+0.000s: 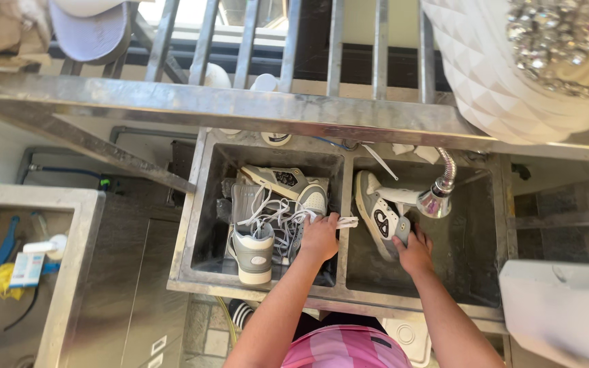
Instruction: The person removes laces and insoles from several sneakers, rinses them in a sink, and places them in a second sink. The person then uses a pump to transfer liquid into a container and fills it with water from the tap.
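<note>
A double steel sink (343, 204) lies below me. Its left basin holds several grey and white sneakers (253, 249) with tangled white laces (274, 212). My left hand (318, 237) reaches into that basin and grips a white lace by the divider. In the right basin lies one grey and white sneaker (375, 210), sole edge up. My right hand (414, 251) holds that sneaker by its heel end. A flexible metal spray faucet (438, 197) hangs over the right basin, close to the sneaker.
A steel shelf rail (226, 105) crosses above the sink. A white quilted bag (512, 75) with sparkly trim sits at the upper right. A second sink (69, 272) at the left holds brushes and a bottle. A white container (560, 307) stands at the right.
</note>
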The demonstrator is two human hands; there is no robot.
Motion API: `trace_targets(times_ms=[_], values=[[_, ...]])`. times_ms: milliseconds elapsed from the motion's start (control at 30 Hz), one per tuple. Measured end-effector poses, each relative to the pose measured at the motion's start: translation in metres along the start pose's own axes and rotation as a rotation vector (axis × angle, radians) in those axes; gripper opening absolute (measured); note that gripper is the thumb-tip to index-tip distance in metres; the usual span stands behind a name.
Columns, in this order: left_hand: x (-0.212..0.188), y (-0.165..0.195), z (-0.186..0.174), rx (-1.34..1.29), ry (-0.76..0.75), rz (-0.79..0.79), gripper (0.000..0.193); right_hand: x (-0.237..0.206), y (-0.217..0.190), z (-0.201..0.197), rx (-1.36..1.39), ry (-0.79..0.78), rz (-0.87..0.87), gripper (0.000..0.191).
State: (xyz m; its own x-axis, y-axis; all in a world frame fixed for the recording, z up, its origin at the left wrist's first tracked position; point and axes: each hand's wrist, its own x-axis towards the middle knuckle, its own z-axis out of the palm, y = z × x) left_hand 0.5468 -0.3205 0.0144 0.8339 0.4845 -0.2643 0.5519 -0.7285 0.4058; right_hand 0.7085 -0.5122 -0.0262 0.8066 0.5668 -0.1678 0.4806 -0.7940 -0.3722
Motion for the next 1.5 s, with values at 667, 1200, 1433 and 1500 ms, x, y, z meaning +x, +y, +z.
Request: trace_targets(times_ms=[667,1200,1433,1500], values=[[-0.069,-0.111,-0.094,-0.233,0.208,-0.735,0.058,0.02,-0.038,0.026,-0.619,-0.447,0.336,0.052],[-0.17,-0.132,-0.152,-0.688,0.197,-0.452,0.049,-0.022,-0.041,0.004,-0.198,-0.148,0.147,0.055],[-0.233,-0.08,-0.196,-0.432,0.392,-0.099,0.051,-0.106,-0.116,0.009,0.553,-0.074,0.105,0.035],[-0.242,-0.064,-0.186,-0.332,0.478,0.032,0.051,-0.133,-0.156,0.008,0.934,-0.251,-0.051,0.037]])
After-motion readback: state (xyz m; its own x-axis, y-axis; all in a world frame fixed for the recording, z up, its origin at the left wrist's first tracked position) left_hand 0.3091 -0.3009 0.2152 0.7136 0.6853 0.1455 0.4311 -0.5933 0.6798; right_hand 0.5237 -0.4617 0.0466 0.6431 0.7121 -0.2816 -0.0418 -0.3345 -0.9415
